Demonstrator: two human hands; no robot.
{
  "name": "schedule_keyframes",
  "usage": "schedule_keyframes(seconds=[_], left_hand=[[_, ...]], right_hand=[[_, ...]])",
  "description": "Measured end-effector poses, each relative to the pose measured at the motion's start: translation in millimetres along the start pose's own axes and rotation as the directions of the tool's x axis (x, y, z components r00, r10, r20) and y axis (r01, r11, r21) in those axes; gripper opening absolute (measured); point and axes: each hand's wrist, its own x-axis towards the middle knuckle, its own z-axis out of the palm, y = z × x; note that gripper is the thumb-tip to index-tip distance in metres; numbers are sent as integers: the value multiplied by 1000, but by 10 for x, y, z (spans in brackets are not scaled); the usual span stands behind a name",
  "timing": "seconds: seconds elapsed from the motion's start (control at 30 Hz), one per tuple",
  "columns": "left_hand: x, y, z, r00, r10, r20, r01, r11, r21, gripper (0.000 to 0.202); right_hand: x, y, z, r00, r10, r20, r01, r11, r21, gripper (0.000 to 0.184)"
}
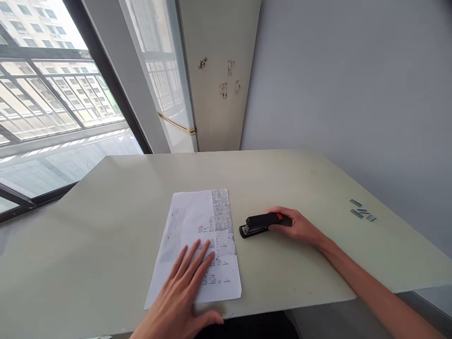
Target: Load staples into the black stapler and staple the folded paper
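A sheet of printed paper (197, 226) lies on the pale table (106, 226) in front of me. My left hand (183, 292) rests flat on its near part, fingers stretched out and spread. A black stapler (259, 224) with a red tab lies just right of the paper. My right hand (300, 226) is closed around the stapler's right end, thumb and fingers gripping its body.
Several strips of staples (362, 210) lie on the table at the far right. A grey wall runs along the right side. A tall beige cabinet (219, 75) stands behind the table, and a large window (52, 94) fills the left.
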Motion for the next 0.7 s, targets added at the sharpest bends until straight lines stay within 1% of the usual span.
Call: schedule_keyframes(seconds=[0.03,0.1,0.2,0.3,0.4,0.57,0.7], left_hand=[[-65,44,34,1000,6,-6,-6,1000,22,110],[-141,127,95,1000,9,-15,-8,998,55,108],[-160,207,154,999,26,-23,-25,997,69,89],[-113,238,178,998,55,-33,-53,997,53,71],[-44,259,202,996,58,-70,-55,998,37,61],[56,342,292,987,49,-154,-50,999,-6,59],[97,469,318,987,54,-149,-56,998,-10,57]], right_hand=[[-6,12,-1,1000,4,-6,-4,1000,-12,33],[-27,31,-7,1000,7,-23,-8,1000,-31,36],[-73,46,-32,1000,13,-29,-14,999,-38,40],[-109,43,-64,999,20,-26,-21,999,-39,41],[-121,38,-82,999,41,-27,-42,998,-45,43],[-97,15,-56,998,46,-32,-46,999,-13,45],[-115,-56,-33,998,60,-18,-61,998,-12,44]])
